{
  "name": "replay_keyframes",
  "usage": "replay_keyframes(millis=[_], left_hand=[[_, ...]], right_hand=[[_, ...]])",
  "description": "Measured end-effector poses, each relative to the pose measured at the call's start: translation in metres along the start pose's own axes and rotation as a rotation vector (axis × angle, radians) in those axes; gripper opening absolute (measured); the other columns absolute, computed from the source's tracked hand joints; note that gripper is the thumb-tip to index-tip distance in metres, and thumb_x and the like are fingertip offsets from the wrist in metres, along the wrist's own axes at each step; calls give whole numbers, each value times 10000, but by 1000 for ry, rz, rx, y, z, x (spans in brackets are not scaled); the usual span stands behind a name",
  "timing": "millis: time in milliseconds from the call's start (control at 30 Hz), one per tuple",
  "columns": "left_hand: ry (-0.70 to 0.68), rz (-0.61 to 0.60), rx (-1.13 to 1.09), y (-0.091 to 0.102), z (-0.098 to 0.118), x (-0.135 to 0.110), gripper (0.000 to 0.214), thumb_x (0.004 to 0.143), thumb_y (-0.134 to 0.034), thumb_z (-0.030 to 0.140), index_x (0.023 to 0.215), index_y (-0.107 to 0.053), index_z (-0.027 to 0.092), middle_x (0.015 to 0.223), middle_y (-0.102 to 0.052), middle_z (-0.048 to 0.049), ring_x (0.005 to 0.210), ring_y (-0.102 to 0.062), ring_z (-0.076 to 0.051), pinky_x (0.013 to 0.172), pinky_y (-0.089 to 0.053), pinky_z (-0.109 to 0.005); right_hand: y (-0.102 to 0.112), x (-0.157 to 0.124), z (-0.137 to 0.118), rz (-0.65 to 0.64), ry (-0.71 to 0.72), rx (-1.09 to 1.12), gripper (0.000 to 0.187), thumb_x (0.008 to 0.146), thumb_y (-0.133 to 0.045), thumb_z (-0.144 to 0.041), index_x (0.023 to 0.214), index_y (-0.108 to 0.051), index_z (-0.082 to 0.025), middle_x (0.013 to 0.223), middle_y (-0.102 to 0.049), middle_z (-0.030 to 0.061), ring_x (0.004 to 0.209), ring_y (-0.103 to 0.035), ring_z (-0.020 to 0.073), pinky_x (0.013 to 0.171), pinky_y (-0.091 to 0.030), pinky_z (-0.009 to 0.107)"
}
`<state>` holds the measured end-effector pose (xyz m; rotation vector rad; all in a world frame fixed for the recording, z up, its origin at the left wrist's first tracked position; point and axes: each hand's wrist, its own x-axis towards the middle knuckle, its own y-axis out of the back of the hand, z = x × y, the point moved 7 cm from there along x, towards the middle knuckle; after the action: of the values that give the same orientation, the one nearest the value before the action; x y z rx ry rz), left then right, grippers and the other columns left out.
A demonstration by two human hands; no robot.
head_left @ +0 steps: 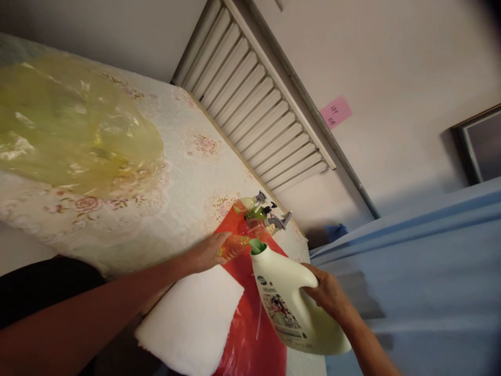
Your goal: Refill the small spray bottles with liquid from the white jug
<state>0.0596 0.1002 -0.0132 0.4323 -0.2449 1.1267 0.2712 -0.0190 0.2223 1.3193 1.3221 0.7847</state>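
Note:
My right hand [326,292] is wrapped around the handle of a large pale green detergent jug [291,303] with a printed label. The jug leans to the left, and its green-rimmed mouth is close to the neck of a small clear bottle [235,246] of orange-yellow liquid. Around that bottle's lower part, my left hand [211,251] is closed. I cannot tell whether any liquid is flowing. Both are over a red plastic sheet [250,324]. Just beyond the bottle stand several spray and pump bottles [256,214], partly overlapping each other.
A white cloth or paper sheet [195,318] overlaps the red plastic nearby. A yellow translucent plastic bag [82,130] lies on the flowered tablecloth [188,183]. A metal rack [258,94] stands along the wall, with a pink note [335,111] beside it. Blue fabric [422,271] hangs at right.

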Motion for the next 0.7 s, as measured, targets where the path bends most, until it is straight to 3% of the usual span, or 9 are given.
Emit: replay_keyframes(millis=[300, 700], left_hand=[[-25, -23, -5, -3, -5, -1, 676, 735, -709, 413, 1333, -409, 320, 1282, -565, -86, 1254, -482, -382, 1038, -402, -576], [18, -28, 33, -1, 5, 0, 613, 713, -716, 323, 1263, -450, 278, 1192, -609, -83, 1141, -565, -347, 965, -453, -527]], right_hand=[[2, -1, 1, 16, -29, -27, 520, 644, -511, -182, 1127, -701, -171, 816, -733, 16, 641, -633, 181, 486, -439, 212], [1, 1, 4, 2, -4, -51, 537, 658, -492, -179, 1160, -686, -175, 818, -723, 5, 629, -617, 161, 503, -435, 211]])
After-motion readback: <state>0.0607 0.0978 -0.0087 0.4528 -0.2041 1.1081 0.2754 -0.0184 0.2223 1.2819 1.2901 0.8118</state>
